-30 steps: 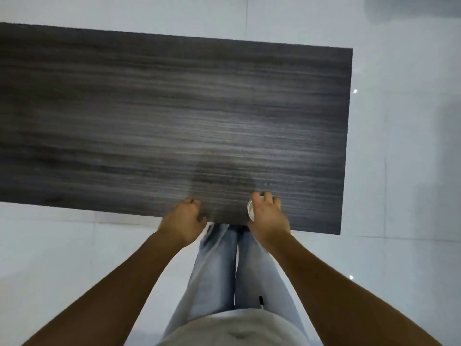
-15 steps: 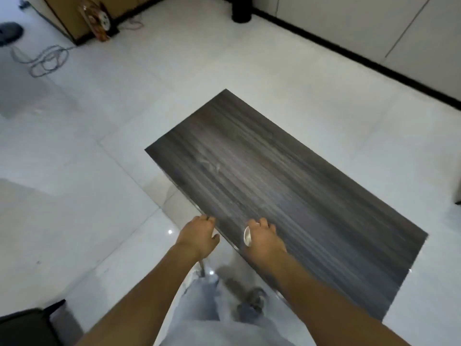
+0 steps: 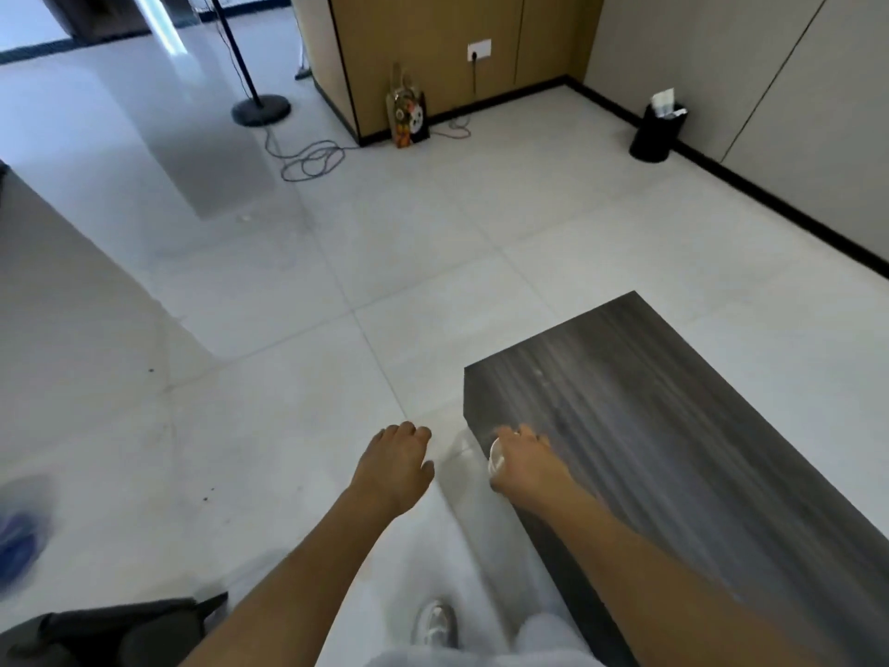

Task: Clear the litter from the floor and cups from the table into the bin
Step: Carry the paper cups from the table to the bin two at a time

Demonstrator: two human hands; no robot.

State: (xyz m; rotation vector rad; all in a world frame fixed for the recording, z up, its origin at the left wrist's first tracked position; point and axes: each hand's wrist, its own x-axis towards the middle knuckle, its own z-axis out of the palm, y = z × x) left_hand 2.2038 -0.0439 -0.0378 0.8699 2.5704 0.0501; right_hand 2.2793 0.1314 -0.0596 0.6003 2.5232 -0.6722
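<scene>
Head view: right hand (image 3: pixel 522 462) grips a white cup (image 3: pixel 496 458) over the desk (image 3: pixel 673 450) corner; left hand (image 3: pixel 397 466) loosely curled, holding nothing. Desk top looks cleared. Bin (image 3: pixel 656 132) stands well apart by the far wall; cup not yet dropped in.

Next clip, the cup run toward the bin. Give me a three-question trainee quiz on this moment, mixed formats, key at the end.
1. True or false: the left hand carries a cup.
2. What does the right hand grip? A) white cup B) cable C) paper bag
3. Fill in: the black bin stands on the floor against the ____.

Key:
1. False; it holds nothing visible, fingers loosely curled.
2. A; only the cup's rim shows, by the dark table corner.
3. Wall, far right.
</scene>
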